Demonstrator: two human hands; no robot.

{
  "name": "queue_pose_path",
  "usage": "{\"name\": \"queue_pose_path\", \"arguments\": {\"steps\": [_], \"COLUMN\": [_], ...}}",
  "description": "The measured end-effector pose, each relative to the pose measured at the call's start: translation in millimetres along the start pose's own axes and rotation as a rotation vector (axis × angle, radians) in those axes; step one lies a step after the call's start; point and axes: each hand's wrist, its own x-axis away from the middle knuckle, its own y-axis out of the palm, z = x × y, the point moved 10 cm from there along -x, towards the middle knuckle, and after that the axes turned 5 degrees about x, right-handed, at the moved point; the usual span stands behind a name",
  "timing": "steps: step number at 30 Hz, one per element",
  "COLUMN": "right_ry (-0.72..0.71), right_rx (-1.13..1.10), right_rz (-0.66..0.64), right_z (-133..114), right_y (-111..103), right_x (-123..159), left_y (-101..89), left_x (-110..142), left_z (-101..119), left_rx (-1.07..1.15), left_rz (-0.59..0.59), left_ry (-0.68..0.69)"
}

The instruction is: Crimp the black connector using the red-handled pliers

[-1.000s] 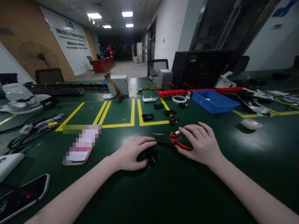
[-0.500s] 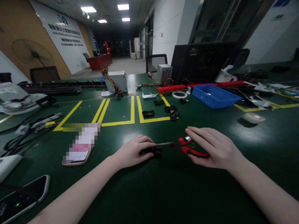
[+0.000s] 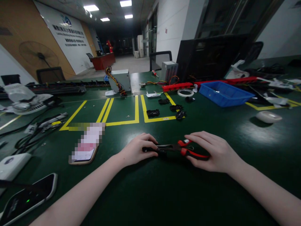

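My left hand point(image 3: 139, 150) is closed on a small black part point(image 3: 161, 153), pinched between thumb and fingers just above the green table point(image 3: 131, 194). The part's shape is mostly hidden by the fingers. My right hand point(image 3: 213, 152) grips red-handled needle-nose pliers point(image 3: 174, 147) by the handles. Their long jaws point left and reach the black part beside my left fingertips. Whether the jaws grip it, I cannot tell. Beyond the hands, several small black parts point(image 3: 153, 113) lie in and around a yellow taped outline point(image 3: 137, 110).
A phone point(image 3: 94, 153) lies left of my left hand, and another phone point(image 3: 30, 197) sits at the lower left. Ahead on the right are a blue tray point(image 3: 225, 97) and a white computer mouse point(image 3: 268, 117). Cables point(image 3: 30, 138) spread at the left; a power supply box point(image 3: 121, 81) stands farther back.
The view has shifted slightly, so the scene sits a little farther right. The pliers' handles look somewhat closer together. My left hand keeps its hold on the black part.
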Motion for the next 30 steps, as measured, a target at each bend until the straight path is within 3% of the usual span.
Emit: {"name": "queue_pose_path", "arguments": {"steps": [30], "right_ry": [0.041], "right_rx": [-0.017], "right_rz": [-0.141], "right_z": [8], "right_y": [16], "right_x": [7], "left_y": [-3.6], "left_x": [1], "left_z": [0], "left_rx": [-0.004], "left_rz": [0.013], "left_ry": [-0.022]}}
